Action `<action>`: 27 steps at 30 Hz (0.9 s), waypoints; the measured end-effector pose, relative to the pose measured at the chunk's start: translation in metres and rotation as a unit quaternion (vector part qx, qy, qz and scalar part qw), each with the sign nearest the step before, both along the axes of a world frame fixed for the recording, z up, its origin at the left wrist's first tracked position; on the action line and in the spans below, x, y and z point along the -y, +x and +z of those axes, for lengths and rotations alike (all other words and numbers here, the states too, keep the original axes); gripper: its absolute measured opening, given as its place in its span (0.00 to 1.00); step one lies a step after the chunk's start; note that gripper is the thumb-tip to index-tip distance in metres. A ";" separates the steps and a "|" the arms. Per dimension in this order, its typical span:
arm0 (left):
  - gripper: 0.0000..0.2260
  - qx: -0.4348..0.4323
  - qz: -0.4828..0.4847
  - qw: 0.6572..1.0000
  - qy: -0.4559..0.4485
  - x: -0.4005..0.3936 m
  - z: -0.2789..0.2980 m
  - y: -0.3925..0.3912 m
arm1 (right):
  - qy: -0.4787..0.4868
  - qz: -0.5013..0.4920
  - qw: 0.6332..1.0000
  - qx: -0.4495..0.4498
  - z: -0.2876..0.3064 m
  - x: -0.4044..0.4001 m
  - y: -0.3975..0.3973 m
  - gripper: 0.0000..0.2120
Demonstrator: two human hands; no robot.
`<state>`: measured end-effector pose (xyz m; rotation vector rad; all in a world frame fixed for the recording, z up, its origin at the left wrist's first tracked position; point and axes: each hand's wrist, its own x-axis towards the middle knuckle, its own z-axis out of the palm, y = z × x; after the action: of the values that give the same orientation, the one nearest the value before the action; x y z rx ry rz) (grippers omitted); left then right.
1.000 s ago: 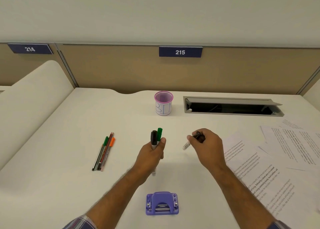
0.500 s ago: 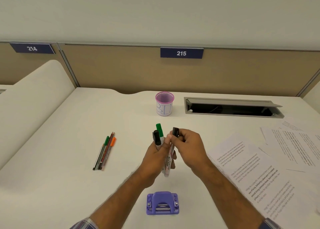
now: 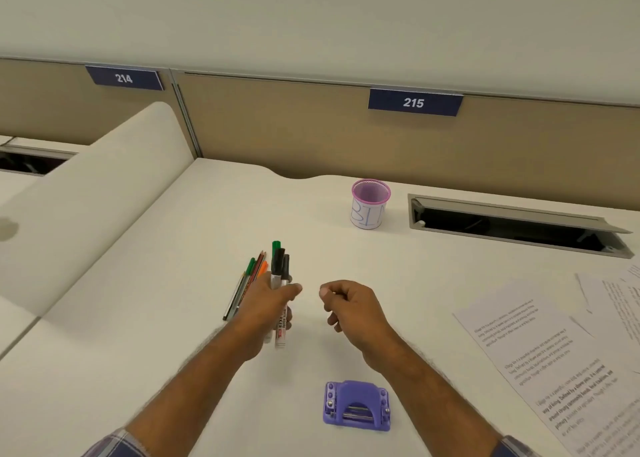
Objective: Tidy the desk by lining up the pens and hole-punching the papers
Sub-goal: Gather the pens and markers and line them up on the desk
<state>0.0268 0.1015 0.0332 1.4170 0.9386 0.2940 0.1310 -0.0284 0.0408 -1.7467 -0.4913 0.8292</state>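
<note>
While left hand (image 3: 266, 304) grips markers (image 3: 280, 276), right hand (image 3: 349, 306) seems empty.

The white table (image 3: 166, 283) is carrying thin pens (image 3: 242, 288) lying side by side toward its left edge, a pink mesh cup (image 3: 370, 204) standing near its far edge, a purple hole punch (image 3: 356, 406) sitting by its near edge, and printed papers (image 3: 561, 359) lying spread along its right edge.

plain off-white wall (image 3: 311, 17) up top, tan fabric partition panels (image 3: 294, 131) below it carrying dark blue number plates (image 3: 414, 102) reading 214 and 215, smooth white desk surface (image 3: 166, 283), grey open cable tray (image 3: 512, 223) at the back.
</note>
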 end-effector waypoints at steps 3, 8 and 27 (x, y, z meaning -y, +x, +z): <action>0.07 -0.095 0.011 0.992 0.082 -0.040 -0.005 -0.023 | -0.024 0.023 0.999 -0.007 -0.011 -0.018 -0.011 0.06; 0.06 -0.226 0.052 0.939 0.254 -0.098 -0.016 -0.049 | -0.062 0.066 0.996 0.019 -0.023 -0.056 -0.023 0.14; 0.28 -0.263 -0.028 0.922 0.281 -0.129 -0.056 -0.047 | -0.167 0.184 0.960 0.131 -0.062 -0.115 -0.047 0.26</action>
<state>-0.0197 0.2300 -0.0223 2.1148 1.3098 0.1394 0.0841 0.0866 -0.0211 -2.1275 -0.9172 0.9887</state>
